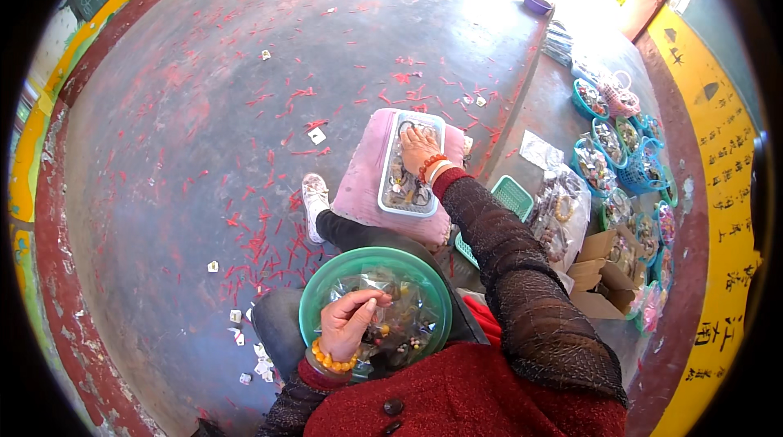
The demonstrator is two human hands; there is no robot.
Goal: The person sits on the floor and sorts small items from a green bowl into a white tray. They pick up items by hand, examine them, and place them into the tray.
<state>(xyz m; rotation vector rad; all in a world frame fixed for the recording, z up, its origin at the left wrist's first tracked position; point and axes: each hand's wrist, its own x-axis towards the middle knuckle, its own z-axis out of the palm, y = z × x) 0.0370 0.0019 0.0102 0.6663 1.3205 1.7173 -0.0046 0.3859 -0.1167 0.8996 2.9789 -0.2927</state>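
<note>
Green plastic makes up the round basin [318, 286] on the person's lap, and the legs seem to help keep it steady. Little clear bags [412, 312] lie inside it. Over the basin, the left hand [347, 323] has its thumb and finger pressed together in a pinch, but I cannot tell if something thin is between them. The right hand [418, 150] is palm down in a clear plastic box [408, 210], fingers spread, resting on small dark loops [405, 185]; I see nothing gripped, though its underside is hidden. That box sits on a pink cloth-covered seat [360, 184], perhaps so it is high enough to reach easily. Full baskets [644, 169] stand close together at the right, maybe to keep the things sorted.
</note>
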